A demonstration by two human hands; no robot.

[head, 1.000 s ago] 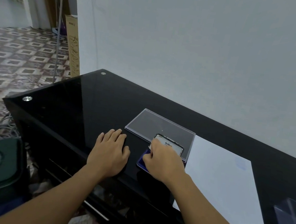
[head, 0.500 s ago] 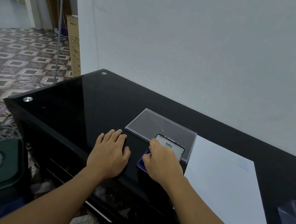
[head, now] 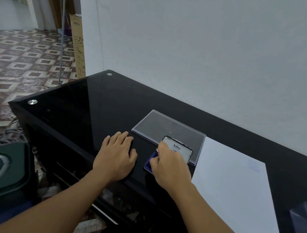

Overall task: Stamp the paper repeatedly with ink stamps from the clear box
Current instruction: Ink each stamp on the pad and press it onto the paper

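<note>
Barely anything is changing since a second ago: both hands are staying put, and only the view is drifting slightly. Left hand [head: 117, 156] is lying palm down on the glossy black glass tabletop [head: 91, 108], fingers straight and relaxed, holding nothing. Just at its three o'clock, the right hand [head: 171, 169] is bunching over a small blue ink pad tin [head: 151, 160], fingers curling down towards the pad. Whether they are pinching a stamp is hidden.

The tin's white-lined lid [head: 178, 148], printed Artline, is standing open at the right hand's twelve o'clock. Beyond it, a shallow clear plastic rectangular cover [head: 167, 127] is lying flat. A white sheet of paper [head: 236, 195] is lying at the right hand's three o'clock, bearing a faint blue mark [head: 253, 165] near its far corner. A clear plastic box [head: 306, 224] is sitting at the sheet's four o'clock.
</note>
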